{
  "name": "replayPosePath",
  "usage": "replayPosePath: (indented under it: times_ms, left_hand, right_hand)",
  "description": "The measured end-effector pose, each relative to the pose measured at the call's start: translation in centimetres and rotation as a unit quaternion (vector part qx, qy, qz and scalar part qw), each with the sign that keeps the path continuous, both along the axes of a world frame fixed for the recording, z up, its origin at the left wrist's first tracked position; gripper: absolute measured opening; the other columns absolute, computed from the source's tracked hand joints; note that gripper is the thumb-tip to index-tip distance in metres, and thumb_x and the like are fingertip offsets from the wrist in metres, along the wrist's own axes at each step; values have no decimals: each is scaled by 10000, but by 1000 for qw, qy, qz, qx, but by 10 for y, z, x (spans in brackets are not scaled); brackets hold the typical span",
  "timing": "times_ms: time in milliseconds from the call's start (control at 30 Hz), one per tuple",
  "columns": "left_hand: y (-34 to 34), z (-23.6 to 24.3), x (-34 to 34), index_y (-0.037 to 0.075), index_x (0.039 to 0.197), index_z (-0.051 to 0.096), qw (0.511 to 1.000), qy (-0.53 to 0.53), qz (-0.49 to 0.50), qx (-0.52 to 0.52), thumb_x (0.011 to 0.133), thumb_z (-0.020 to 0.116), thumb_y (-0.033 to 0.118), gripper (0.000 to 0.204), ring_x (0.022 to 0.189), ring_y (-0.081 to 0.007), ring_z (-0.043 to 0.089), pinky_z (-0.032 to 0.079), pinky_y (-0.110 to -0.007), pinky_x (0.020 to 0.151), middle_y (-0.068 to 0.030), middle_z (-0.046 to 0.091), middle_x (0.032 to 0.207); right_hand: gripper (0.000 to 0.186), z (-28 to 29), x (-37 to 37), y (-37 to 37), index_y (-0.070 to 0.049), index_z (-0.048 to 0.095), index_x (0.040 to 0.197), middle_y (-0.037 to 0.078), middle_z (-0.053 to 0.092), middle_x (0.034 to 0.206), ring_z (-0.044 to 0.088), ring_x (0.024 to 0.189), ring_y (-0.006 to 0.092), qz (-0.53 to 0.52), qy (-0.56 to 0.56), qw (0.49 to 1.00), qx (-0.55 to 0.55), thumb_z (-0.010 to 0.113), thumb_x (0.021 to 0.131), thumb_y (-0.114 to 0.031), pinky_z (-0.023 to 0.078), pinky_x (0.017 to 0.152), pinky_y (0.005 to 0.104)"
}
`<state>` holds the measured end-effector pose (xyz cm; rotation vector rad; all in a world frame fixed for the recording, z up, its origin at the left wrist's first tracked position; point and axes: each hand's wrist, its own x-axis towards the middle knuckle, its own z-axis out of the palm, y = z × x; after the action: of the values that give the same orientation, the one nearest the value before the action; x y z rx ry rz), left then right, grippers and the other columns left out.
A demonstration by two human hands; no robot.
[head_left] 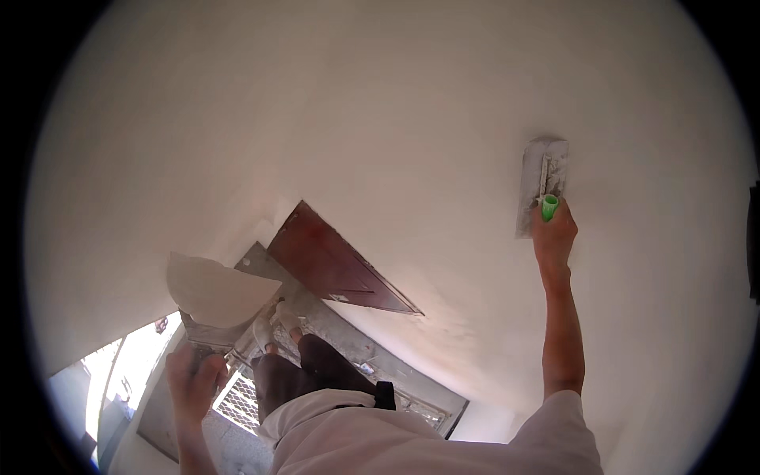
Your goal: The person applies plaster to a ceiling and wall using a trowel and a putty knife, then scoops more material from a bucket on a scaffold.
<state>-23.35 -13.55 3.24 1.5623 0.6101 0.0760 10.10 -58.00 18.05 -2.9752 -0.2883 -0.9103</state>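
Observation:
My right hand [556, 231] is closed round the green handle of a plastering trowel [532, 186]. The trowel's grey, plaster-smeared metal blade lies against the pale wall [427, 103] at the right, its long side roughly upright. Low at the left, my left hand [192, 380] is closed round the handle of a plasterer's hawk [210, 336], though the handle itself is mostly hidden by the fingers. A wide, smooth mass of off-white plaster [222, 291] covers most of the hawk's plate. Only a strip of grey plate shows near my fingers.
A dark red door [336, 265] is set in the wall below the middle. My feet [277, 323] stand on a grey surface, with a white lattice grille [237, 397] lower down. Bright daylight comes through an opening [131, 368] at the lower left.

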Motion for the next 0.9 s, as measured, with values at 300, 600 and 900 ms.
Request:
replayPosePath:
  times_ms: [300,600,900]
  left_hand:
    - [6,-3,-19,-21,715,586,992,90,92,16,767,556,23,75,435,-115,534,395,-265,419,-62,572,522]
    - [-1,-6,-48,-37,670,558,968,164,176,69,730,526,50,110,385,-122,497,354,-274,365,-76,542,481]
    - [21,-16,26,54,892,654,966,257,9,32,863,638,252,200,724,-107,653,514,-316,588,-32,682,816]
  right_hand:
    - [328,-201,82,88,36,548,930,215,592,933,651,880,345,159,119,960,-200,755,760,-154,579,683,402]
    - [172,-365,66,96,1,637,863,212,673,875,690,874,358,165,372,889,-208,642,780,-149,553,765,471]
    - [294,-172,-56,-9,0,605,974,204,656,757,673,736,362,34,328,898,291,720,834,-233,509,664,445]
